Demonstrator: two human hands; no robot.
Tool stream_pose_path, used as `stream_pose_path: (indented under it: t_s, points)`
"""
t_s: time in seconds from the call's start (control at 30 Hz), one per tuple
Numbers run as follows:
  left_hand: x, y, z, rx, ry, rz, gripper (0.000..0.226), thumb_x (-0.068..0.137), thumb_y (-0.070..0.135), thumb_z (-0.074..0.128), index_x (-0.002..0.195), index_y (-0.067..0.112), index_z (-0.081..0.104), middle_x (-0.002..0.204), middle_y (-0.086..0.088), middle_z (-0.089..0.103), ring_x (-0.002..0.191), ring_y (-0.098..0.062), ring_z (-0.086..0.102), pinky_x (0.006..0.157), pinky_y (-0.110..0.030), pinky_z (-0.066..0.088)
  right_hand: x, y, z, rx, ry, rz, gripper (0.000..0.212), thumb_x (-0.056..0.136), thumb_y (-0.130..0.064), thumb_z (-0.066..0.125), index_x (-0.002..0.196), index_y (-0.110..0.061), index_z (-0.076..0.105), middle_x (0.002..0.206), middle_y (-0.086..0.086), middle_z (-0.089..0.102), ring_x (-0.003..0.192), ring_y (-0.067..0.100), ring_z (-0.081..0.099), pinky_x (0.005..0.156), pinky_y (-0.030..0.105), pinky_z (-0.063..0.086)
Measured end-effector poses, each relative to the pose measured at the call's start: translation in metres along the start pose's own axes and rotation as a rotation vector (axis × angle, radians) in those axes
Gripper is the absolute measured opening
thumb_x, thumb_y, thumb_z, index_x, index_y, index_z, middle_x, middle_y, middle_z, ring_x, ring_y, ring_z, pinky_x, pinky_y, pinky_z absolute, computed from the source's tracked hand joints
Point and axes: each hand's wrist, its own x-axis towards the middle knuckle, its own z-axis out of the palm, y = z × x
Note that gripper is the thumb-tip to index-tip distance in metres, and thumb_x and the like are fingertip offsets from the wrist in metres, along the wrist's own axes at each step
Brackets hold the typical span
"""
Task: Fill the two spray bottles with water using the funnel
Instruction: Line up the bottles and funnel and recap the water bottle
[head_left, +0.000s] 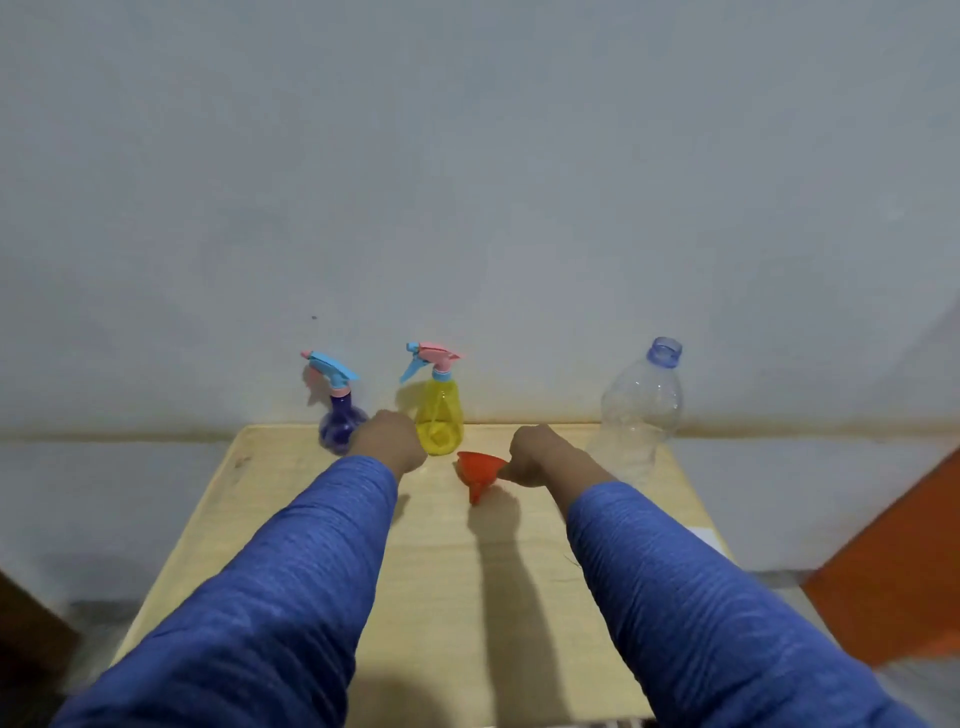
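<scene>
Right hand (540, 454) pinches the red funnel (480, 470) by its rim, spout down over the worktop (467, 597), yellow spray bottle (440, 415) just beyond-left (cap on), left hand (389, 441) curled between it and the purple bottle (340, 421), hold unclear.

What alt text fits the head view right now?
The right hand pinches the rim of an orange funnel on a wooden table, while the left hand hangs between the purple spray bottle and yellow spray bottle. An uncapped clear bottle stands right.
</scene>
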Motion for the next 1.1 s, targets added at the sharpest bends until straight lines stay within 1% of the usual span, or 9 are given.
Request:
stream_pose_path:
  t_s: [0.1, 0.23, 0.33, 0.5, 0.67, 0.77, 0.87, 1.0, 1.1]
  points:
    - [-0.003, 0.026, -0.007, -0.038, 0.001, 0.082, 0.032, 0.09, 0.03, 0.048, 0.111, 0.007, 0.058, 0.11, -0.006, 0.06, 0.101, -0.026, 0.057, 0.076, -0.032, 0.042, -0.018, 0.021, -0.001, 0.027, 0.028, 0.055, 0.038, 0.092, -0.034, 0.05, 0.111, -0.002, 0.059, 0.121, 0.013, 0.057, 0.106, 0.028, 0.055, 0.077, 0.03, 0.04]
    - [-0.02, 0.059, -0.006, 0.006, -0.011, 0.181, 0.033, 0.089, 0.034, 0.05, 0.106, 0.007, 0.059, 0.1, -0.006, 0.056, 0.085, -0.022, 0.052, 0.07, -0.03, 0.043, -0.052, 0.055, 0.004, 0.075, 0.069, 0.157, 0.035, 0.09, -0.031, 0.051, 0.108, -0.002, 0.058, 0.115, 0.013, 0.059, 0.099, 0.027, 0.056, 0.072, 0.029, 0.039]
    - [-0.031, 0.086, 0.009, 0.018, -0.011, 0.261, 0.038, 0.088, 0.037, 0.051, 0.108, 0.006, 0.058, 0.113, -0.011, 0.059, 0.099, -0.026, 0.058, 0.072, -0.032, 0.046, -0.075, 0.082, 0.017, 0.134, 0.062, 0.248, 0.034, 0.088, -0.029, 0.053, 0.11, -0.004, 0.057, 0.114, 0.012, 0.06, 0.088, 0.025, 0.053, 0.071, 0.029, 0.039]
    - [-0.053, 0.125, 0.047, -0.033, -0.046, 0.338, 0.043, 0.091, 0.04, 0.049, 0.114, 0.005, 0.055, 0.115, -0.01, 0.058, 0.101, -0.026, 0.057, 0.069, -0.03, 0.041, -0.102, 0.125, 0.058, 0.232, 0.054, 0.336, 0.051, 0.089, -0.032, 0.056, 0.133, -0.009, 0.046, 0.136, 0.008, 0.049, 0.123, 0.025, 0.048, 0.098, 0.032, 0.042]
    - [-0.059, 0.152, 0.08, -0.466, 0.024, 0.346, 0.056, 0.089, 0.045, 0.052, 0.132, 0.01, 0.041, 0.125, -0.013, 0.053, 0.113, -0.028, 0.051, 0.078, -0.031, 0.04, -0.1, 0.153, 0.1, 0.392, 0.091, 0.311, 0.064, 0.089, -0.041, 0.057, 0.142, -0.012, 0.036, 0.144, 0.007, 0.043, 0.133, 0.023, 0.039, 0.109, 0.033, 0.033]
    - [-0.06, 0.168, 0.079, -0.78, 0.142, 0.381, 0.067, 0.088, 0.038, 0.06, 0.14, 0.009, 0.031, 0.141, -0.011, 0.041, 0.128, -0.026, 0.038, 0.096, -0.032, 0.034, -0.088, 0.164, 0.12, 0.571, 0.152, 0.267, 0.062, 0.086, -0.035, 0.063, 0.139, -0.013, 0.042, 0.141, 0.006, 0.048, 0.128, 0.021, 0.046, 0.105, 0.029, 0.035]
    - [-0.046, 0.184, 0.07, -0.94, 0.245, 0.383, 0.086, 0.08, 0.048, 0.065, 0.147, 0.017, 0.021, 0.152, -0.004, 0.025, 0.139, -0.019, 0.024, 0.108, -0.03, 0.023, -0.072, 0.174, 0.136, 0.742, 0.192, 0.23, 0.062, 0.081, -0.028, 0.07, 0.137, -0.016, 0.046, 0.136, 0.003, 0.053, 0.122, 0.018, 0.05, 0.1, 0.024, 0.038]
    - [-0.027, 0.204, 0.056, -1.14, 0.332, 0.397, 0.101, 0.067, 0.058, 0.072, 0.146, 0.029, 0.018, 0.152, 0.009, 0.026, 0.139, -0.009, 0.026, 0.111, -0.033, 0.027, -0.048, 0.186, 0.149, 0.87, 0.185, 0.182, 0.065, 0.076, -0.024, 0.076, 0.134, -0.017, 0.048, 0.128, 0.0, 0.056, 0.108, 0.01, 0.053, 0.087, 0.015, 0.035]
    - [-0.024, 0.214, 0.044, -1.214, 0.367, 0.411, 0.11, 0.057, 0.066, 0.07, 0.146, 0.035, 0.014, 0.151, 0.012, 0.029, 0.136, -0.001, 0.027, 0.108, -0.027, 0.027, -0.034, 0.188, 0.157, 0.892, 0.144, 0.143, 0.067, 0.071, -0.024, 0.08, 0.131, -0.017, 0.052, 0.126, -0.002, 0.057, 0.101, 0.006, 0.051, 0.086, 0.014, 0.035]
